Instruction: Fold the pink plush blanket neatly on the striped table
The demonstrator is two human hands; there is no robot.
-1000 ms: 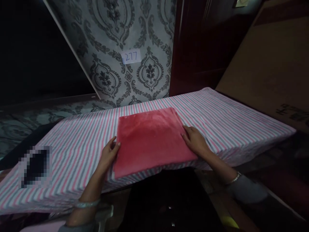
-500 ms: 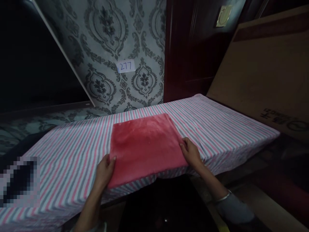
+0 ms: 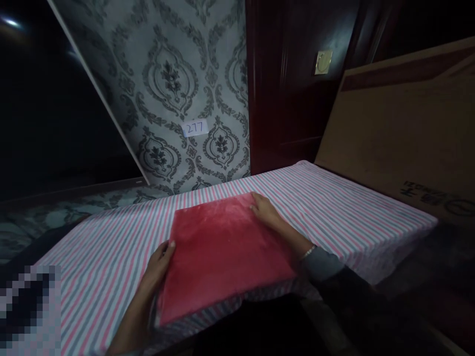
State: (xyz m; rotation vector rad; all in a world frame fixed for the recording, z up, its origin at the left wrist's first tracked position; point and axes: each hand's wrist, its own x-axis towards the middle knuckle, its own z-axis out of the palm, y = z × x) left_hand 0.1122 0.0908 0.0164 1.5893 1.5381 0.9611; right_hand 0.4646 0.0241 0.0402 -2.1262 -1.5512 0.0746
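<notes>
A flat red plush cloth (image 3: 226, 252), roughly square with neat straight edges, lies on a striped bedsheet-like cover (image 3: 334, 207). It could be a cushion cover or a folded piece; I cannot tell which. My left hand (image 3: 159, 259) holds its left edge, thumb on top and the other fingers partly hidden. At the far right corner, my right hand (image 3: 265, 210) grips the cloth with the thumb over its surface. The near edge of the cloth reaches the front edge of the striped surface. My right forearm passes over the cloth's right side.
Behind stands a patterned wall (image 3: 170, 99) with a paper label reading 277 (image 3: 195, 128). A large dark screen (image 3: 67, 109) leans at the left. A big cardboard box (image 3: 401, 123) stands at the right, beside a dark red door panel (image 3: 282, 89).
My right hand has moved from the middle of the cloth's right edge up to its far right corner. My left hand stays on the left edge. The camera view has tilted upward.
</notes>
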